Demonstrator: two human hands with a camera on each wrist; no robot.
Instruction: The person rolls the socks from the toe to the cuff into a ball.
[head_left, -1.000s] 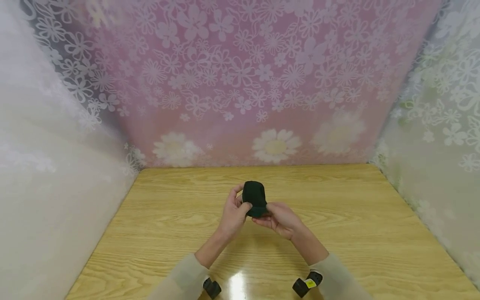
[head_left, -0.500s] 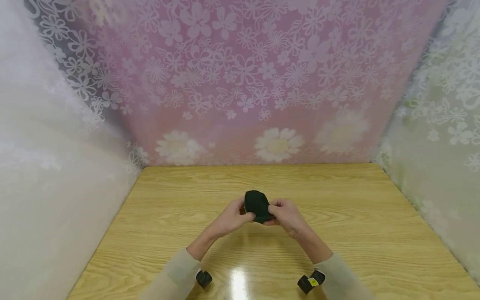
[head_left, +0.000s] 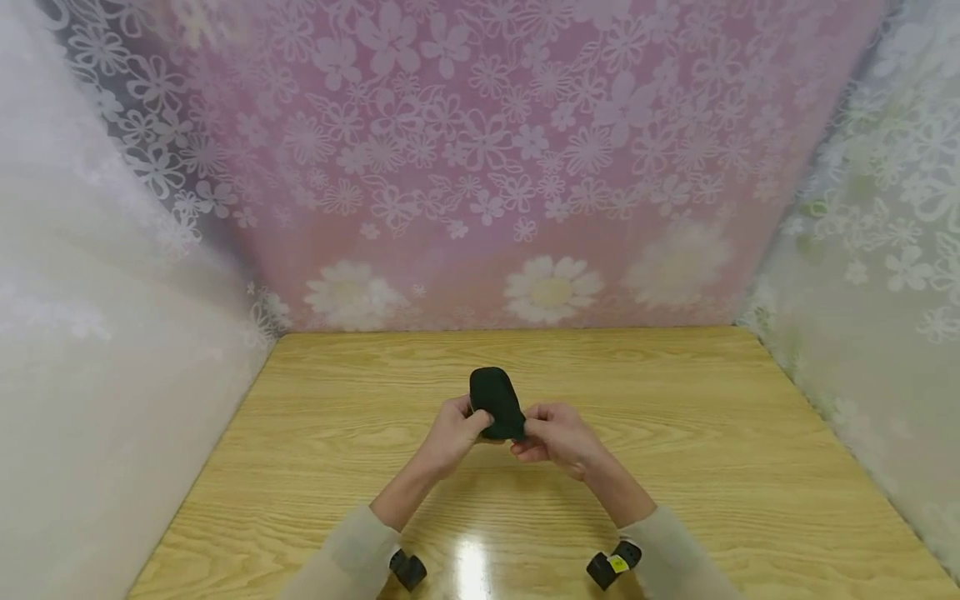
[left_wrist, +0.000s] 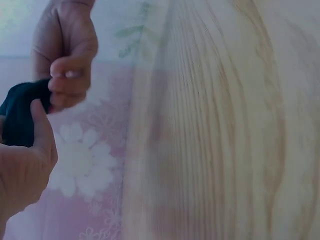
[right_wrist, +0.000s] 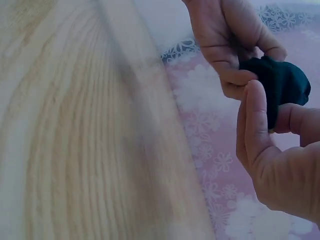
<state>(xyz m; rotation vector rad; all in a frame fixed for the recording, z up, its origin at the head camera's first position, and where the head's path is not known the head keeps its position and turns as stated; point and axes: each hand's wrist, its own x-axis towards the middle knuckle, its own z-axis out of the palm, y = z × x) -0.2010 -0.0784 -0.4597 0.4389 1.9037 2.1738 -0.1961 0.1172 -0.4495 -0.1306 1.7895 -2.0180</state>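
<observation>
A small dark green cloth piece (head_left: 493, 400), rounded at the top and pouch-like, is held up over the table; its exact kind is unclear. My left hand (head_left: 448, 437) grips its left side, thumb across the near face and fingers mostly hidden behind. At the lower right corner, my right hand (head_left: 561, 440) pinches the edge between thumb and fingers. In the right wrist view the cloth (right_wrist: 292, 85) looks creased and bent between both hands. The left wrist view shows only part of the dark cloth (left_wrist: 21, 112) under the left thumb.
A wood-grain table (head_left: 675, 400) lies beneath the hands. Behind it stands a pink floral backdrop (head_left: 450, 167), with pale side panels at left (head_left: 112, 333) and right (head_left: 885, 333). Black wrist devices sit at the left cuff (head_left: 407, 570) and right cuff (head_left: 613, 565).
The cloth tipped lower and looked rounder half a second ago; now it stands higher, further left and longer. Both hands moved slightly left with it, and the right fingers shifted along its lower edge.
</observation>
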